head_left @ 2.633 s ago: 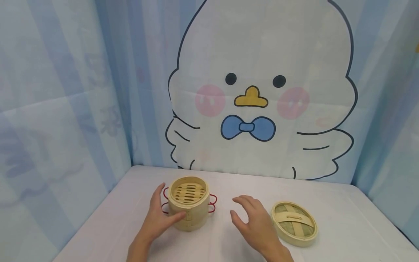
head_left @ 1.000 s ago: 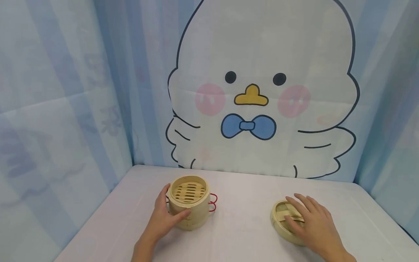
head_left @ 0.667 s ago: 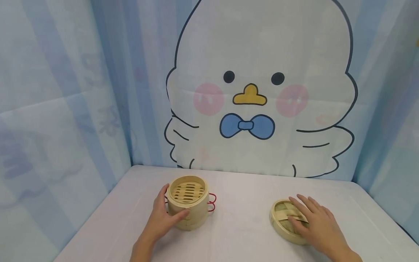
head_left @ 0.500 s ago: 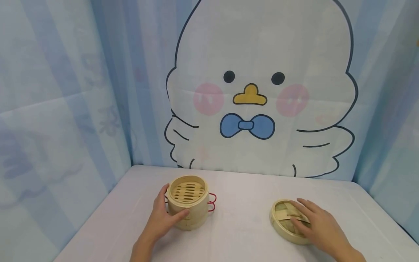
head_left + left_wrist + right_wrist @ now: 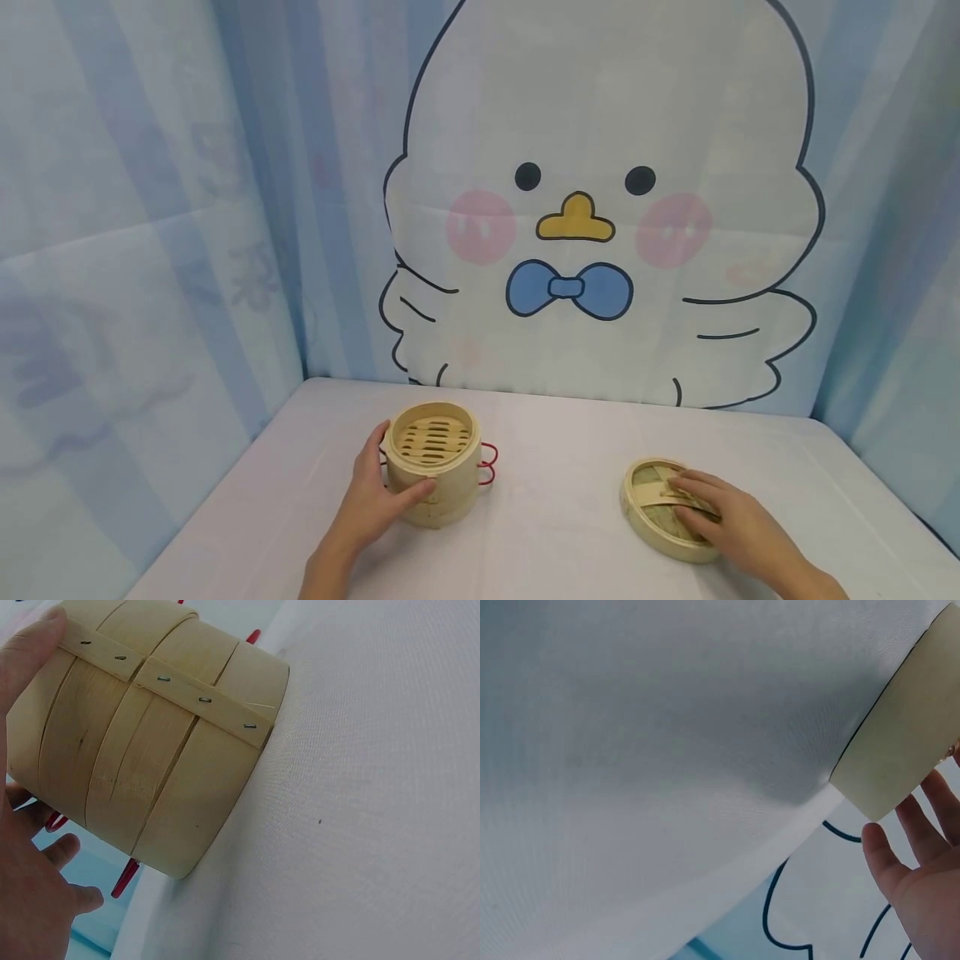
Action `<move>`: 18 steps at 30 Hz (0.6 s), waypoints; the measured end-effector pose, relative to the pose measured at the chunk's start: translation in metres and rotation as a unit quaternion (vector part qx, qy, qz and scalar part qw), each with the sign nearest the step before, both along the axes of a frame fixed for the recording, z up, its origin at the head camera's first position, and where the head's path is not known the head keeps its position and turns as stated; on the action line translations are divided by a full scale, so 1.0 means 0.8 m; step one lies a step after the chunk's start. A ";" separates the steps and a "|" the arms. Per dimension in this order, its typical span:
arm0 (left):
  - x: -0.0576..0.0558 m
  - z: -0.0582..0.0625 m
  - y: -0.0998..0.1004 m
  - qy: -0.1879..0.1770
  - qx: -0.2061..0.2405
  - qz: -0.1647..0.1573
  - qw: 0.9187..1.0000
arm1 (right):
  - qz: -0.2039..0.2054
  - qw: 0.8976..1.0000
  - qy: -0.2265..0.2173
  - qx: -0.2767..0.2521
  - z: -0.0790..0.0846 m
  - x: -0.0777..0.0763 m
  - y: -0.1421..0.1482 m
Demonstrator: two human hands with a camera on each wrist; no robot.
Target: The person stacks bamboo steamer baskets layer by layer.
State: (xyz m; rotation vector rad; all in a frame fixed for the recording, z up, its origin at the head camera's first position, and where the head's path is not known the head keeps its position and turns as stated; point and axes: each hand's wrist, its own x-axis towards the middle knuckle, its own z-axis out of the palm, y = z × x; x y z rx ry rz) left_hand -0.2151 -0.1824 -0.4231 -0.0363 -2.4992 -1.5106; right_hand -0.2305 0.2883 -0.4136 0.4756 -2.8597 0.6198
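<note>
On the left of the table stands a round bamboo steamer [image 5: 435,500], stacked in tiers, with a slotted top and red loops at its sides. My left hand [image 5: 369,504] grips it, thumb across the front and fingers round the far left side. In the left wrist view the thumb presses the wooden wall of the steamer [image 5: 150,742], while the lower fingers are spread. To the right, a woven bamboo lid [image 5: 651,518] lies on the table, its crossed strips facing up. My right hand [image 5: 738,521] pinches the lid's middle strap between thumb and fingers; the exact contact is partly hidden.
The white cloth-covered table [image 5: 540,500] runs back to a curtain [image 5: 585,350] printed with a white bird wearing a blue bow tie. Pale blue curtains close both sides.
My right hand has moved from mid-table to the lid, then its fingers have drawn together at the strap. My left hand has closed in on the steamer. Steamer and lid stay in place.
</note>
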 end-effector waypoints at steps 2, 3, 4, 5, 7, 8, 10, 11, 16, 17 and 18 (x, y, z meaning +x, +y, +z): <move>-0.001 0.000 0.000 -0.002 0.002 0.002 1.000 | -0.001 1.000 -0.001 -0.008 0.000 -0.001 0.000; -0.001 -0.001 0.000 -0.004 0.003 0.003 1.000 | -0.003 1.000 -0.004 -0.011 0.000 -0.002 0.000; -0.001 -0.001 0.000 -0.005 0.004 0.003 1.000 | -0.006 1.000 -0.008 -0.013 0.000 -0.002 0.000; -0.001 -0.001 0.000 -0.006 0.004 0.004 1.000 | -0.008 1.000 -0.011 -0.016 0.000 -0.003 0.000; -0.001 -0.001 0.000 -0.005 0.005 0.003 1.000 | -0.011 1.000 -0.009 -0.023 -0.001 -0.006 0.000; -0.001 -0.001 0.000 -0.002 0.005 0.002 1.000 | -0.011 1.000 -0.006 -0.027 -0.001 -0.007 0.001; -0.001 -0.001 0.000 -0.002 0.005 0.002 1.000 | -0.013 0.999 0.005 -0.035 -0.003 -0.009 0.001; -0.001 -0.001 0.001 -0.001 0.006 0.002 1.000 | -0.015 0.999 0.009 -0.039 -0.004 -0.009 0.001; -0.001 -0.001 0.001 -0.004 0.009 0.002 1.000 | -0.031 0.997 0.014 -0.063 -0.009 -0.012 0.000; -0.001 -0.001 0.001 -0.002 0.009 0.002 1.000 | -0.031 0.997 0.011 -0.070 -0.009 -0.012 0.000; 0.000 -0.001 0.000 -0.001 0.007 0.002 1.000 | -0.034 0.996 0.008 -0.076 -0.010 -0.013 -0.001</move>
